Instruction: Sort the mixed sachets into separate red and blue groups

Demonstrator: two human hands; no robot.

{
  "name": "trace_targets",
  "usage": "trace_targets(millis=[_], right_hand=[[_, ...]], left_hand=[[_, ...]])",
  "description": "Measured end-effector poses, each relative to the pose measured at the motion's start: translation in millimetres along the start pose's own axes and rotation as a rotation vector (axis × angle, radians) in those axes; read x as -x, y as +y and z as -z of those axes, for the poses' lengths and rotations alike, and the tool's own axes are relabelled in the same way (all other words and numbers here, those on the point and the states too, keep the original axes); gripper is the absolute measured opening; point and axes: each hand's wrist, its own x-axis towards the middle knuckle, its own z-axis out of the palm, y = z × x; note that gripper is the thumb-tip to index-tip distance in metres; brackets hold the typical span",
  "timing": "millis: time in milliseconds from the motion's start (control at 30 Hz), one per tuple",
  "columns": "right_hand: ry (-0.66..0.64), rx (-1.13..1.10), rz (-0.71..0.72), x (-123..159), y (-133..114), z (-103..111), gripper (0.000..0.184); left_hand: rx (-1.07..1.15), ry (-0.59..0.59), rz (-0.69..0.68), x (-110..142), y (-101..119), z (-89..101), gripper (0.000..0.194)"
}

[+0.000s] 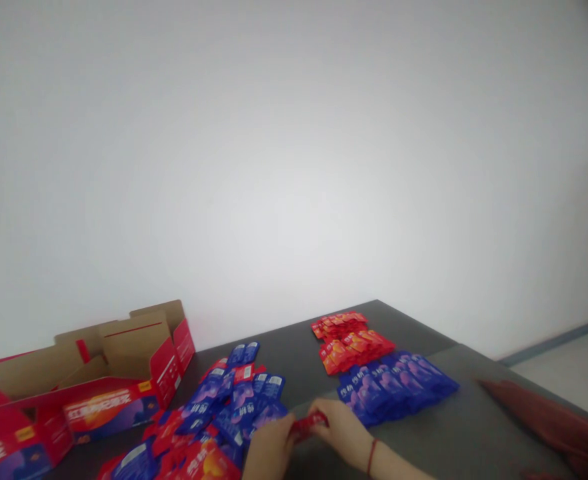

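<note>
Near the bottom middle, my left hand [269,445] and my right hand [343,432] pinch a small red sachet [305,425] between them, just above the dark table. A thin red cord circles my right wrist. Left of my left hand lies a loose heap of blue sachets [244,405] mixed with red sachets [207,462]. Beyond my right hand, an overlapping row of blue sachets [399,385] is spread on the table, with rows of red-orange sachets [357,348] behind it.
At the left stand open red cardboard boxes [114,408] with brown insides. A dark reddish-brown item [544,420], blurred, lies at the right edge of the table [439,440]. A white wall [294,167] rises directly behind the table.
</note>
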Motion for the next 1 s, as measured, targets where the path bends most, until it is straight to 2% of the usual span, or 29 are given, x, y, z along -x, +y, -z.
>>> trace_targets(millis=[67, 167, 233, 333, 433, 533, 667, 767, 933, 1000], right_hand=[[0.025, -0.355, -0.076, -6, 4, 1, 0.019], [-0.040, -0.786, -0.192, -9, 5, -4, 0.039], [-0.027, -0.914, -0.251, -9, 6, -8, 0.046], [0.037, -1.025, -0.285, -8, 11, -7, 0.041], [0.037, -0.992, -0.297, -10, 19, -1, 0.032], [0.048, -0.787, -0.242, -11, 21, 2, 0.022], [0.053, -0.544, -0.168, -10, 16, 2, 0.013], [0.004, -0.538, -0.152, -8, 13, 3, 0.009], [0.016, -0.605, -0.303, -10, 13, 12, 0.019], [0.012, -0.623, -0.316, -9, 14, 16, 0.024]], left_hand=[[0.251, 0.044, 0.005, -9, -2, 2.1, 0.024], [0.604, 0.073, 0.019, -21, 3, -0.3, 0.039], [0.730, 0.055, 0.010, -26, 8, -6.2, 0.046], [0.808, -0.015, 0.017, -27, 9, -18.2, 0.048], [0.917, -0.119, 0.025, -24, 3, -29.1, 0.049], [1.081, -0.237, 0.005, -20, 1, -36.3, 0.056], [1.218, -0.346, 0.056, -17, 4, -42.7, 0.059], [1.204, -0.316, 0.088, -16, 5, -46.4, 0.054], [1.246, -0.292, 0.059, -16, 3, -50.3, 0.049], [1.277, -0.296, 0.056, -17, 2, -51.5, 0.051]])
